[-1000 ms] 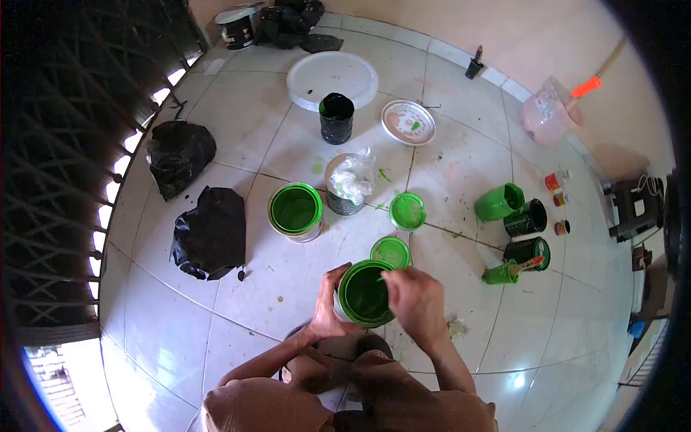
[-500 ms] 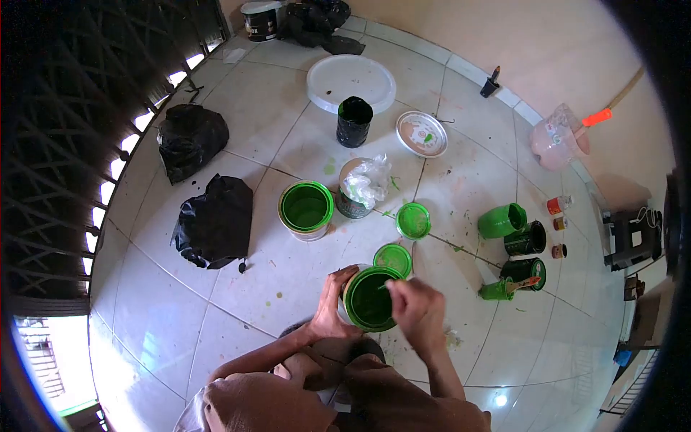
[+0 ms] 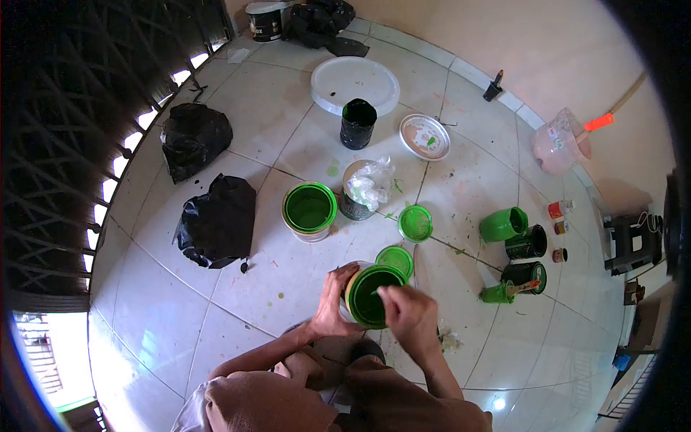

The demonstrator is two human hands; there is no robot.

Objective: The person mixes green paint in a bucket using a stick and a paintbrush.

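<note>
A can of green paint (image 3: 370,302) stands on the floor in front of me, tilted a little. My left hand (image 3: 333,301) is wrapped round its left side. Over the right part of the opening, my right hand (image 3: 409,317) is closed on a thin stirrer (image 3: 375,293), whose lower end is hidden in the can. Just beyond the can lies a green-coated lid (image 3: 395,262), with a second green lid (image 3: 415,223) behind it. Another open can of green paint (image 3: 309,209) stands further left, beside a can topped with crumpled plastic (image 3: 370,184).
Two black plastic bundles (image 3: 214,222) lie at the left. Several green and dark containers (image 3: 504,224) stand at the right, one with a brush (image 3: 523,287). A black can (image 3: 357,124), a white round lid (image 3: 355,85) and a smaller lid (image 3: 425,137) are further back.
My right hand has moved slightly left and down over the can with the stirrer. My left hand keeps its hold on the can.
</note>
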